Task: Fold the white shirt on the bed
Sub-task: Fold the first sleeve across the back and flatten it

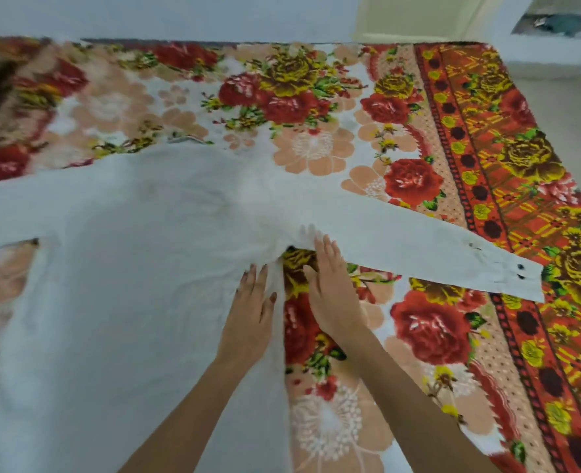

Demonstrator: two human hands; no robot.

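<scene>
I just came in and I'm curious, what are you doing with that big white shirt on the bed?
A person is getting the white shirt ready to fold. It lies spread flat on the flowery blanket, sleeves stretched out to both sides. The left hand presses on the shirt's side edge, and the right hand lies flat by the armpit of the right sleeve. Nothing is folded yet.

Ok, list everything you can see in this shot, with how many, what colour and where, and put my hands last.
White shirt: one, white, spread flat across the bed's left and middle, right sleeve stretched out to the right.
Cuff buttons: a few, dark, at the right sleeve's end.
Bedcover: one, red, peach and yellow floral, over the whole bed.
Wall: pale, behind the bed.
Left hand: one, flat on the shirt's right side edge.
Right hand: one, flat on the bedcover, fingertips at the underarm.
</scene>
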